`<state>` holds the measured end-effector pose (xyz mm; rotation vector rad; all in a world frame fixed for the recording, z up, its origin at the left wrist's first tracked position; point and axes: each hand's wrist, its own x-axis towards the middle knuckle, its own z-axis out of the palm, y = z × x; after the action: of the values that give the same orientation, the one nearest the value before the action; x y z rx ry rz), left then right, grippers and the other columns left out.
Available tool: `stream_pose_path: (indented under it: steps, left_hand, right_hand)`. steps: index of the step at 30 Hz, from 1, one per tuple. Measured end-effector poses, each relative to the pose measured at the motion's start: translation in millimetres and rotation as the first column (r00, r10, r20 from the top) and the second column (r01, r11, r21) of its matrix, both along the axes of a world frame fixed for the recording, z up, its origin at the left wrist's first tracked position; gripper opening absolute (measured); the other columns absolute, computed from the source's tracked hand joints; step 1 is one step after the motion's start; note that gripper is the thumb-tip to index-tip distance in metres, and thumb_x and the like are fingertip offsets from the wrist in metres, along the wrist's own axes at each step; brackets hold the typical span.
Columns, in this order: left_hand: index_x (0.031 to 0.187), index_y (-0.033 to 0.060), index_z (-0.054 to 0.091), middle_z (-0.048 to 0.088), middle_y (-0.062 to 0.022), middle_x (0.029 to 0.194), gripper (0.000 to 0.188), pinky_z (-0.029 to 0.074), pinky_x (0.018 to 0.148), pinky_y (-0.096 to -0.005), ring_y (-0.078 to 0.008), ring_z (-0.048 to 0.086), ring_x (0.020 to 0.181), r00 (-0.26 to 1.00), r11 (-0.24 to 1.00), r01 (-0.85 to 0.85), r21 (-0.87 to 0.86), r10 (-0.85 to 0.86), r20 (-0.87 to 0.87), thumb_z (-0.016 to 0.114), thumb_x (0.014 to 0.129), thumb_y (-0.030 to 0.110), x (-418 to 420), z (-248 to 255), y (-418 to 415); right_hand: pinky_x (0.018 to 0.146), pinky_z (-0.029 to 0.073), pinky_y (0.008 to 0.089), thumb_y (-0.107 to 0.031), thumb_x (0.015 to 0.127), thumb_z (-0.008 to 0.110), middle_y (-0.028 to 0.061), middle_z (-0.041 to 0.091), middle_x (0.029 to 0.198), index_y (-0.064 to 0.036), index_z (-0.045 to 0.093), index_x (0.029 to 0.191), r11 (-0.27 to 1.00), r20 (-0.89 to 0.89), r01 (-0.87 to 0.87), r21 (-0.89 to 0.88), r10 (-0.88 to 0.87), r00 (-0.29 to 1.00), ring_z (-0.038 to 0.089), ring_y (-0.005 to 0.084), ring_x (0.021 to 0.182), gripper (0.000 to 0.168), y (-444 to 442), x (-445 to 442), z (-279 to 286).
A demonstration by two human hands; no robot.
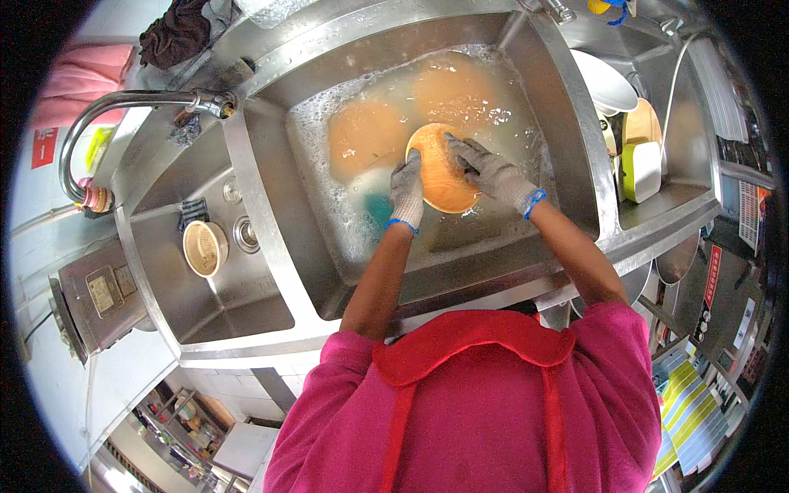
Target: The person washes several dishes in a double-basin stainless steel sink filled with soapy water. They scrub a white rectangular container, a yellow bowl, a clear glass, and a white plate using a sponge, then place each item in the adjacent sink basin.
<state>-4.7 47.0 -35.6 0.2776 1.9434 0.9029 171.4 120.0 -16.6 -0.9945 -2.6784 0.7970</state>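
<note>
A round wooden plate (445, 179) is tilted just above cloudy, soapy water in the middle sink basin (290, 160). My left hand (407, 188), in a grey work glove with a blue cuff, grips the plate's left rim with the thumb on its face. Gloved the same way, my right hand (490, 169) lies over the plate's right side, its fingers on the upper face. Two blurred, round orange-brown shapes (368, 138) (453, 89) sit under the water, partly hidden by foam. A teal thing (377, 211) is submerged beside my left wrist, its kind unclear.
In the left basin stands a beige strainer basket (205, 249) near a drain (246, 234). A curved faucet (135, 98) arches over that basin's far corner. The right basin holds a white bowl (604, 83) and a green-and-white container (641, 172). Steel dividers separate the basins.
</note>
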Motion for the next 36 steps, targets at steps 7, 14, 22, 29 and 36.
stream_pose_path:
  steps: [7, 14, 22, 29, 36]
  left_hand:
    - [0.109, 0.0018, 0.060, 0.064, -0.0156, 0.102, 0.045, 0.044, 0.082, -0.0353, -0.0294, 0.060, 0.095, 0.922, 0.971, 0.177, 0.158, -0.107, -0.373, 0.053, 0.087, 0.040, -25.0, 79.9, 7.4]
    - [0.115, -0.0003, 0.057, 0.062, -0.0113, 0.104, 0.045, 0.043, 0.085, -0.0310, -0.0196, 0.058, 0.095, 0.894, 0.888, 0.248, 0.387, -0.057, -0.444, 0.051, 0.090, 0.037, -39.6, 105.7, 0.8]
    - [0.120, -0.0060, 0.050, 0.060, -0.0143, 0.107, 0.065, 0.043, 0.086, -0.0286, -0.0174, 0.054, 0.101, 0.970, 0.858, -0.113, 0.500, -0.013, 0.242, 0.041, 0.091, 0.051, -13.1, 106.7, -16.8]
    - [0.120, -0.0012, 0.050, 0.062, -0.0173, 0.100, 0.071, 0.049, 0.082, -0.0349, -0.0236, 0.062, 0.090, 0.812, 0.901, 0.029, 0.433, -0.274, 0.515, 0.028, 0.091, 0.060, -32.9, 84.2, -21.4]
    - [0.126, -0.0040, 0.040, 0.050, -0.0239, 0.115, 0.065, 0.046, 0.089, -0.0377, -0.0310, 0.054, 0.103, 0.838, 0.882, -0.055, 0.468, -0.214, 0.502, 0.036, 0.092, 0.052, -38.0, 74.4, -25.2]
  right_hand:
    - [0.085, 0.047, 0.0356, -0.015, 0.087, 0.054, 0.0100, 0.060, 0.114, -0.015, 0.046, 0.130, 0.706, 0.081, 0.131, -0.696, -0.105, 0.991, 0.059, 0.0282, 0.099, 0.043, 2.5, 16.5, 59.8]
    - [0.076, 0.049, 0.0327, -0.035, 0.086, 0.057, 0.0154, 0.062, 0.110, -0.003, 0.037, 0.133, 0.677, -0.024, 0.316, -0.665, -0.442, 0.897, 0.062, 0.0202, 0.092, 0.061, -9.5, 25.9, 54.1]
    - [0.068, 0.050, 0.0274, -0.022, 0.080, 0.069, 0.0130, 0.063, 0.100, 0.006, 0.047, 0.123, 0.059, -0.044, 0.009, -0.998, -0.826, 0.563, 0.060, 0.0144, 0.081, 0.056, -34.9, 15.0, 66.3]
    - [0.075, 0.051, 0.0295, -0.012, 0.080, 0.065, 0.0133, 0.061, 0.104, 0.004, 0.054, 0.111, 0.156, -0.086, 0.228, -0.961, -0.953, 0.289, 0.061, 0.0186, 0.090, 0.037, -19.6, 56.7, 119.3]
    - [0.084, 0.053, 0.0327, -0.006, 0.086, 0.052, 0.0194, 0.056, 0.116, 0.006, 0.043, 0.120, 0.434, -0.296, -0.093, -0.896, -0.740, -0.605, 0.061, 0.0297, 0.097, 0.037, 63.1, 167.3, 96.3]
